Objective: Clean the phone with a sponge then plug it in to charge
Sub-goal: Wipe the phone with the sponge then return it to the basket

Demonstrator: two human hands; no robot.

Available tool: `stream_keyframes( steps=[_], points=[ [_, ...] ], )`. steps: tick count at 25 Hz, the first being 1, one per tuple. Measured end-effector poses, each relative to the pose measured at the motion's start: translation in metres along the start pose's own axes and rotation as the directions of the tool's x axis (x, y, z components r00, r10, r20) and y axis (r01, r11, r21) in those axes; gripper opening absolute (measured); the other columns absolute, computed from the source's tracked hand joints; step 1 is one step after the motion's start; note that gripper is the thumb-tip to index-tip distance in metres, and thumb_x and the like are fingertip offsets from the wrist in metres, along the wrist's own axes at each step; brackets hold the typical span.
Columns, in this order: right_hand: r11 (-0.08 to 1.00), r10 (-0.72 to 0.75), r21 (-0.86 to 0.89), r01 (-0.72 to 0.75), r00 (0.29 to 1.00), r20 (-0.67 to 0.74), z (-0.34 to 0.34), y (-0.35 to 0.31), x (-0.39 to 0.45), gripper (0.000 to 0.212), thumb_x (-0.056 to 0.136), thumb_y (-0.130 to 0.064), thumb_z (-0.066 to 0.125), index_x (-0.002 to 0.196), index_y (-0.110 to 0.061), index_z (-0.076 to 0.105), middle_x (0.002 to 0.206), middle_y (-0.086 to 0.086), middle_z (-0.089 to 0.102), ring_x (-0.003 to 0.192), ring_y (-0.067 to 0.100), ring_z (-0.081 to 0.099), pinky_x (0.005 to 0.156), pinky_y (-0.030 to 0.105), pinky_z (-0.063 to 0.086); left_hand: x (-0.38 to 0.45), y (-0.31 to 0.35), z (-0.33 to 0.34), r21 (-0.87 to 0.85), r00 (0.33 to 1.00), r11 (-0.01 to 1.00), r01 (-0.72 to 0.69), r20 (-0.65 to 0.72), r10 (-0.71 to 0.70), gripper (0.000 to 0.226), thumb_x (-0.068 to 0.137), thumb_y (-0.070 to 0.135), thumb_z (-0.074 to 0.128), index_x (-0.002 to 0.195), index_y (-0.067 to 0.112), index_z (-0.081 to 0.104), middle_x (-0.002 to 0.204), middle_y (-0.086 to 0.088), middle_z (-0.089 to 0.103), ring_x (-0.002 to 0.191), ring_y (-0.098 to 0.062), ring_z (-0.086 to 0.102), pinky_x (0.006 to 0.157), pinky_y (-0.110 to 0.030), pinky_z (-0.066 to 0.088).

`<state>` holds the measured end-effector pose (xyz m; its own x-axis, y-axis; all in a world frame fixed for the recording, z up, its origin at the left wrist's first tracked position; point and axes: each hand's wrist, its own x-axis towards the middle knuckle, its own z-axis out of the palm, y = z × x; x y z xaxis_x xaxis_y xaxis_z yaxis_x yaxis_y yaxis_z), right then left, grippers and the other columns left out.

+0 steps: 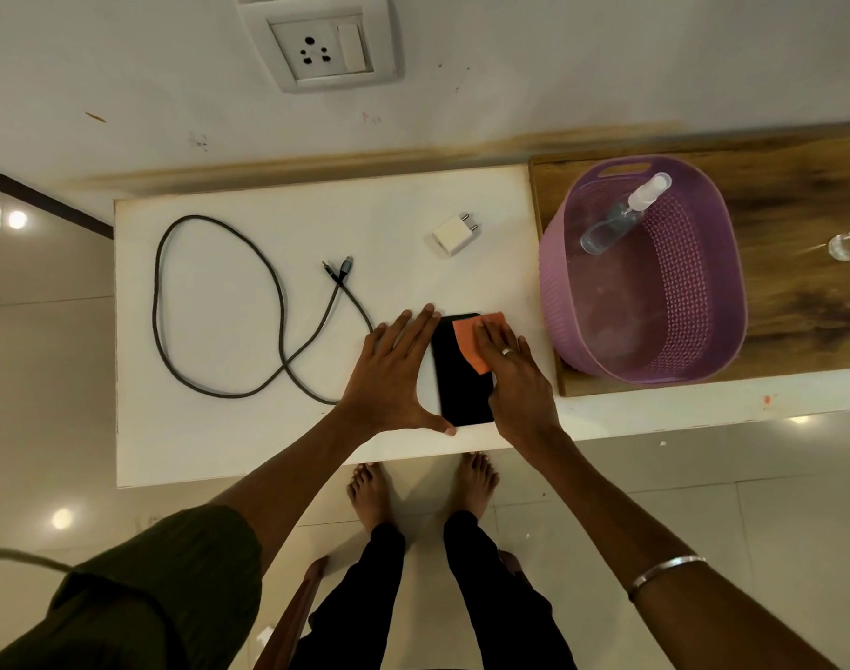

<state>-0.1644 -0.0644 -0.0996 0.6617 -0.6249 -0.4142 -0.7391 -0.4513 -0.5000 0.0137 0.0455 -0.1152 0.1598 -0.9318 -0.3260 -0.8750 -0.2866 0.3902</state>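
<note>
Phone and charging parts on the white table.
Black phone (461, 379) lies flat, screen dark, near the front edge; orange sponge (471, 340) rests on its upper right corner. Grey cable (220, 307) lies in loose loops at left, both plugs free. White adapter (453, 234) lies unplugged; wall socket (319, 50) above.

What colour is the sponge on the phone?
Orange. The sponge lies under the right hand, seen in the head view.
</note>
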Motion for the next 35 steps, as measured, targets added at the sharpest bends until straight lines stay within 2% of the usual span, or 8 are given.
stream_keyframes(
  steps=[5,9,15,19,21,26,30,35],
  points=[
    [0.996,0.063,0.063,-0.063,0.998,-0.003,0.006,-0.011,0.017,0.068,0.098,-0.033,0.050,0.153,-0.014,0.016,0.162,0.004,0.015,0.149,0.026,0.009,0.121,0.036,0.015,0.002,0.001,0.001,-0.020,1.000,1.000,0.007,0.014,-0.007,0.151,0.045,0.102,0.051,0.160,0.019,0.001,0.170,-0.001,0.000,0.156,-0.026,0.000,0.125,-0.049,0.002],
    [0.965,0.009,0.262,0.000,0.999,-0.034,0.015,-0.044,0.012,0.068,0.098,-0.031,0.052,0.152,-0.007,0.018,0.159,0.008,0.022,0.148,0.026,0.019,0.117,0.015,0.007,0.002,0.001,0.000,-0.020,1.000,1.000,0.011,0.026,-0.011,0.145,0.046,0.096,0.057,0.160,0.016,0.013,0.168,-0.006,0.010,0.156,-0.028,0.004,0.125,-0.049,0.005],
    [0.978,0.105,0.194,-0.077,0.985,-0.138,0.037,-0.074,0.007,0.074,0.096,-0.039,0.053,0.151,-0.004,0.018,0.156,0.014,0.031,0.144,0.032,0.028,0.116,0.040,0.027,0.001,0.000,0.002,0.029,1.000,1.000,0.000,0.031,-0.001,0.135,0.056,0.083,0.071,0.159,0.018,0.013,0.168,-0.007,0.010,0.155,-0.031,0.006,0.125,-0.052,0.012],
    [0.982,-0.126,0.115,0.149,0.975,-0.181,0.032,-0.050,-0.006,0.083,0.088,-0.046,0.056,0.146,0.006,0.029,0.146,0.024,0.044,0.131,0.042,0.044,0.105,0.050,0.039,0.000,0.002,-0.002,-0.020,1.000,1.000,0.016,0.027,-0.016,0.143,0.049,0.093,0.061,0.160,0.020,0.008,0.169,-0.001,0.003,0.156,-0.025,0.001,0.126,-0.046,0.006],
    [0.984,-0.175,0.011,0.178,0.979,-0.103,0.036,-0.037,-0.024,0.087,0.083,-0.032,0.071,0.150,-0.001,0.024,0.151,0.016,0.039,0.133,0.042,0.042,0.101,0.053,0.044,0.000,0.003,-0.004,-0.043,0.999,0.999,0.025,0.031,-0.024,0.144,0.049,0.094,0.058,0.160,0.019,0.006,0.169,0.001,0.002,0.156,-0.024,0.001,0.126,-0.045,0.006],
    [0.964,-0.262,-0.038,0.264,0.964,0.046,0.066,-0.010,-0.074,0.095,0.088,-0.017,0.067,0.155,-0.022,-0.001,0.161,0.001,0.016,0.145,0.030,0.026,0.115,0.048,0.031,-0.001,0.003,-0.001,0.014,1.000,0.999,0.029,0.007,-0.029,0.119,0.073,0.079,0.053,0.160,0.017,0.000,0.169,0.000,-0.003,0.156,-0.023,0.001,0.125,-0.050,0.013],
    [0.962,-0.275,-0.014,0.274,0.961,-0.036,0.065,-0.006,-0.085,0.103,0.072,-0.014,0.082,0.152,-0.019,0.017,0.148,0.006,0.045,0.127,0.033,0.054,0.108,0.047,0.035,0.000,0.003,-0.001,0.026,0.999,1.000,0.018,0.026,-0.019,0.130,0.064,0.085,0.055,0.160,0.017,-0.001,0.169,0.001,-0.004,0.156,-0.024,0.001,0.126,-0.047,0.011],
    [0.913,-0.338,-0.216,0.347,0.938,0.079,0.047,0.022,-0.085,0.087,0.081,-0.029,0.074,0.150,-0.014,0.023,0.156,0.005,0.027,0.142,0.030,0.032,0.115,0.056,0.025,0.001,0.002,-0.001,-0.011,0.999,0.999,0.031,0.016,-0.031,0.150,0.045,0.098,0.056,0.160,0.021,-0.003,0.169,0.005,-0.004,0.156,-0.022,-0.001,0.125,-0.045,0.005]
  ],
)
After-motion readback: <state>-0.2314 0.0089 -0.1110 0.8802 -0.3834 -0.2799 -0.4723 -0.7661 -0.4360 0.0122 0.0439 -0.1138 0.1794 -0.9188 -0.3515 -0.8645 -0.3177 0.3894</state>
